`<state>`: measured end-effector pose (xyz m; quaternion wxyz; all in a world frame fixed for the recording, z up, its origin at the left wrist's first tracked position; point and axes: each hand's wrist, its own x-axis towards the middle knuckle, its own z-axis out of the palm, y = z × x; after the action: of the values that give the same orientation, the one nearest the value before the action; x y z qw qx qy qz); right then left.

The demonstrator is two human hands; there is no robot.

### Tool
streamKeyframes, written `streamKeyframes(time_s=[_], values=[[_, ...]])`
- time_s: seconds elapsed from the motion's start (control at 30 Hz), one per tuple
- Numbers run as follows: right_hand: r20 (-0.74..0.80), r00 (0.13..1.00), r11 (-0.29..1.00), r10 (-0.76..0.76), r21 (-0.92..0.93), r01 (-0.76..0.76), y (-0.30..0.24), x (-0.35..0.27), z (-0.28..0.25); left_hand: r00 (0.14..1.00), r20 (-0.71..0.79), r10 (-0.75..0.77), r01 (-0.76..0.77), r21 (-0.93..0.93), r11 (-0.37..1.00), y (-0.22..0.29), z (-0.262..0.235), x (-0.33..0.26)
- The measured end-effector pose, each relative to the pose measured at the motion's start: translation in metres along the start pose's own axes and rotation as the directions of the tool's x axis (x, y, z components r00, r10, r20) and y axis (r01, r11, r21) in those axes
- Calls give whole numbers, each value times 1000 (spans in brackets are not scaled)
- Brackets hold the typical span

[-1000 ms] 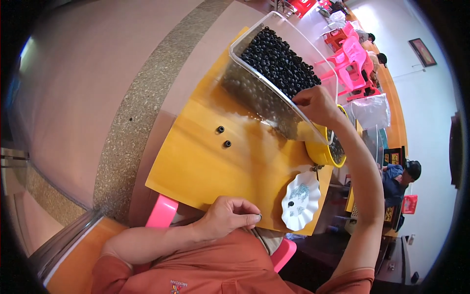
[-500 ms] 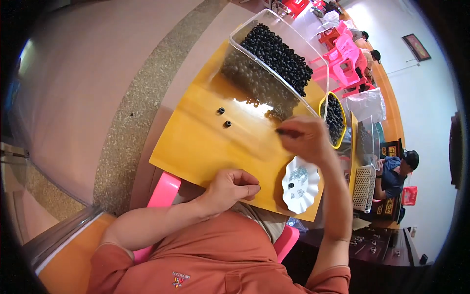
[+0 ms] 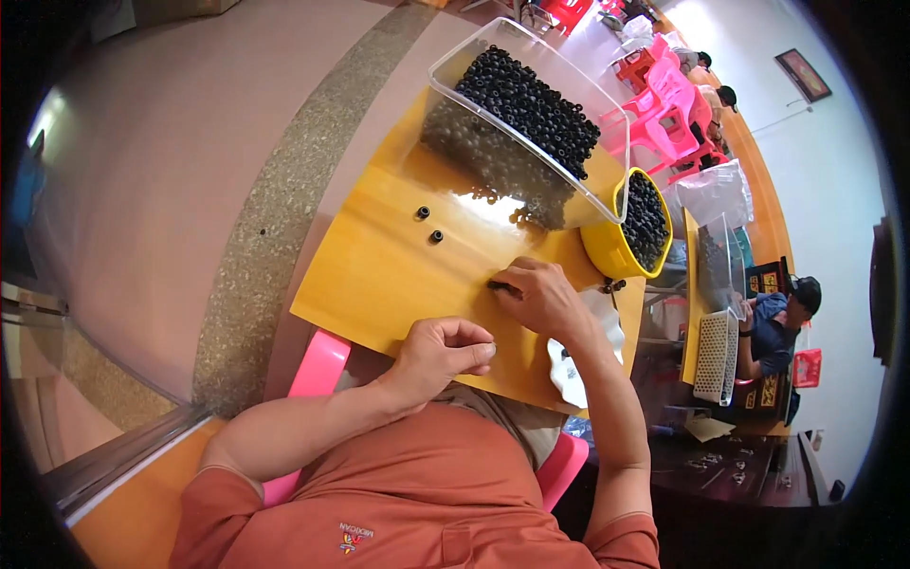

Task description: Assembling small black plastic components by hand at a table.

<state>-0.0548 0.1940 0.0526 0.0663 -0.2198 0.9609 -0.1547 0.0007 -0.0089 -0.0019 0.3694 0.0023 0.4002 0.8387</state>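
Note:
My right hand [image 3: 538, 292] is over the yellow table, thumb and fingers closed on a small black ring-shaped part [image 3: 498, 284]. Just nearer and to its left, my left hand [image 3: 444, 353] has thumb and forefinger pinched together; whatever is between their tips is too small to make out. Two black ring-shaped parts [image 3: 423, 212] stand on the table left of my right hand. A white wavy-edged dish [image 3: 567, 381] lies under my right wrist, which hides much of it. Beyond stands a clear plastic bin [image 3: 531, 142] heaped with black parts.
A yellow tub [image 3: 607, 248] full of black parts stands right of the bin. A few dark pieces [image 3: 614, 284] lie near the table's right edge. Pink chairs [image 3: 668, 104] are at the far right. Another person [image 3: 773, 327] sits at a neighbouring table with a white perforated basket [image 3: 716, 365].
My right hand has come leftward and nearer, from beside the tub to near my left hand, with the black part in it. My left hand has barely moved, still pinched.

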Motion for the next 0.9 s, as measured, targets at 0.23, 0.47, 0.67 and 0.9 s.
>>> streamKeyframes(time_s=[0.23, 0.47, 0.67, 0.9], values=[[-87, 996, 999, 7, 41, -3, -5, -10, 4, 1000, 11, 2, -2, 1, 1000, -1, 1, -1], [-302, 922, 947, 243, 281, -157, 3, -29, 16, 1000, 5, 1, -1, 12, 1000, -2, 2, -2], [-376, 854, 883, 360, 434, -180, 2, -48, 21, 1000, -9, -11, 11, 35, 999, 2, 5, -4], [-356, 801, 736, 481, 661, -148, -2, -64, 36, 1000, -16, 8, -7, 50, 999, -1, 5, -3]])
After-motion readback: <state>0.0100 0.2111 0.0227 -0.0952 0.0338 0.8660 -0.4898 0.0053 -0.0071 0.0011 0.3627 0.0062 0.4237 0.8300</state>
